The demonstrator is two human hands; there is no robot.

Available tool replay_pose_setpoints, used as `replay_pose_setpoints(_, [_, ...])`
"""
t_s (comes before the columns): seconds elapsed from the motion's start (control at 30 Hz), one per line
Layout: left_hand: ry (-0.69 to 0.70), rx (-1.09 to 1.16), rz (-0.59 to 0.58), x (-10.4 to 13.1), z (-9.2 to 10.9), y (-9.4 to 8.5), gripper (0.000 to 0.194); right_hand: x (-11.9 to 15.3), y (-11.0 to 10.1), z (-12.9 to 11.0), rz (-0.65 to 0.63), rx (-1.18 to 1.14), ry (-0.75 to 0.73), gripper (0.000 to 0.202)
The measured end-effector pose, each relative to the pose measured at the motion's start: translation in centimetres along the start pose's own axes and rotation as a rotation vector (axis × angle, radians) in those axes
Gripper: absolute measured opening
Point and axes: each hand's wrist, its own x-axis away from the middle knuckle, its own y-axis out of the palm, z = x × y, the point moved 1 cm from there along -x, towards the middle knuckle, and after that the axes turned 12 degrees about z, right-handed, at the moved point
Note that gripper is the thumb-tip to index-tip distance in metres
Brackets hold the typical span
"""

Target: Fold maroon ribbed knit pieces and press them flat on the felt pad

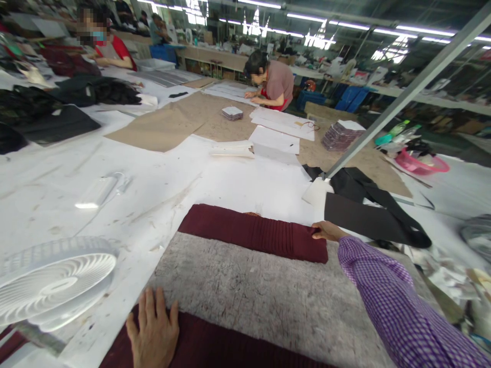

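My left hand (154,329) lies flat with fingers spread on a maroon pleated fabric piece (230,340) along the near edge of a grey mottled board (245,283). Across the far edge of that board is a second maroon pleated fabric strip (253,231), its folds running crosswise. At the strip's right end, my right hand (326,231) pinches the cloth between thumb and fingers. A purple checked sleeve covers my right arm. The near fabric runs out of view at the bottom.
A white fan (57,281) stands close on the left. A metal pole (395,97) slants up at the right, beside black fabric pieces (364,214). Farther off are brown paper (164,122), stacked cut pieces (341,135), a pink basket (422,162) and people working at the tables.
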Motion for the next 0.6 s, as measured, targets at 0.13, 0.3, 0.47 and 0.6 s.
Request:
replay_pose_setpoints(0.13, [-0.003,-0.009,0.001,-0.1,0.1,-0.1,0.064,-0.2,0.2,-0.1,0.008,0.049,0.010,0.024])
replay_pose_setpoints(0.3, [-0.003,-0.001,0.005,0.1,0.0,0.0,0.065,-0.1,0.1,-0.3,-0.007,0.106,0.003,0.024])
replay_pose_setpoints(0.47, [-0.003,-0.001,0.005,0.1,0.0,0.0,0.064,-0.3,-0.3,-0.7,-0.047,0.176,-0.004,0.023])
replay_pose_setpoints(0.6, [-0.007,-0.002,-0.003,0.0,0.0,0.0,0.064,0.0,-0.7,-1.7,0.006,0.256,0.003,0.025])
